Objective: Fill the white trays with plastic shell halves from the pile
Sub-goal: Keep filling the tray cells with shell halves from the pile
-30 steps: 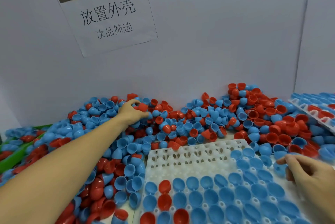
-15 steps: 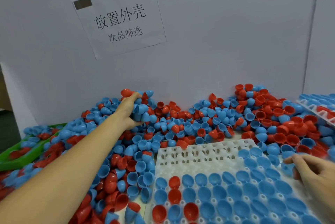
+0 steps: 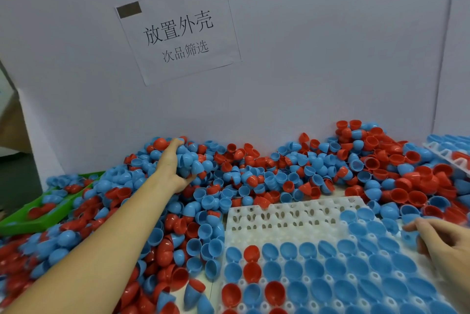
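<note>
At centre left, the left hand [image 3: 175, 166] reaches into the pile [image 3: 292, 171] along the wall, its grip curled round several blue shells [image 3: 189, 161]. At lower right, the right hand [image 3: 447, 242] pinches a blue shell [image 3: 409, 237] over the partly filled tray [image 3: 279, 214].

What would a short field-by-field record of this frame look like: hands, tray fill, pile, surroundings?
left hand: left hand reaches far into the pile, fingers curled round a clump of blue shells
right hand: right hand at the white tray's right edge, fingers curled on a blue shell
white tray: white tray mostly filled, blue with a few red; far left rows empty
pile: red and blue halves against the wall
other: green tray at left; second tray at far right; paper sign on the wall
</note>
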